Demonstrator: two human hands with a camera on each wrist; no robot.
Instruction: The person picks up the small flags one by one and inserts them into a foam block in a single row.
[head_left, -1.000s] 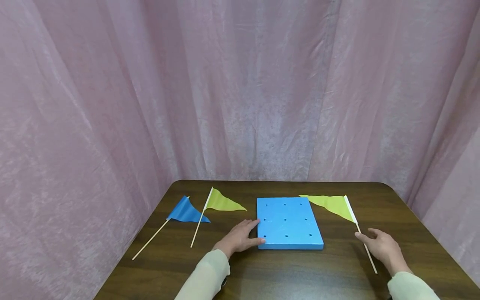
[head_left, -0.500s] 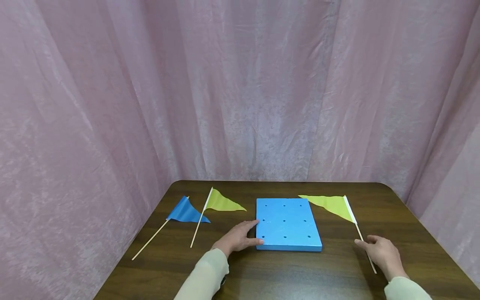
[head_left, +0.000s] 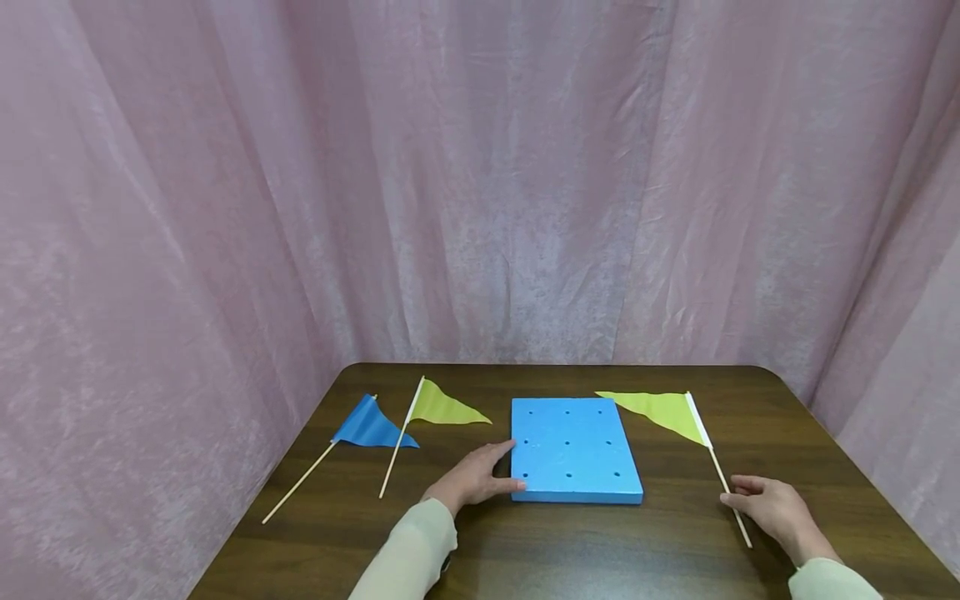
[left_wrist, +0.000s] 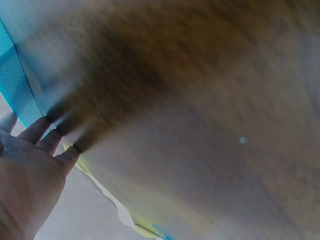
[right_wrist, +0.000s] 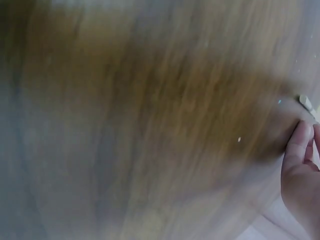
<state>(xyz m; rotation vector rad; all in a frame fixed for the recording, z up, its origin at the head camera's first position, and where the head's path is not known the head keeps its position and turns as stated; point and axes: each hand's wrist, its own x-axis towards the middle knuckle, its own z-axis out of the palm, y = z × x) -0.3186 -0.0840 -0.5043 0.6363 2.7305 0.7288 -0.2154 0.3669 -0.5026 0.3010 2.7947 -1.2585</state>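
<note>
Left hand (head_left: 471, 477) spread, touching board (head_left: 588, 458) on its right. Right hand (head_left: 772, 508) half-curled at stick (head_left: 717, 467) of yellow flag (head_left: 667, 411); can't tell if pinched. Blue flag (head_left: 369, 425), second yellow flag (head_left: 441, 407) left of left hand. Board bare, flags all down: looks barely started.

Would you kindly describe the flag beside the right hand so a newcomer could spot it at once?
On the brown table, find the blue board, then look right of it in the head view. There lies the yellow-green flag, the right hand at its stick. Its cloth alone points left, toward the board; the other yellow-green flag and the blue flag point right.
</note>
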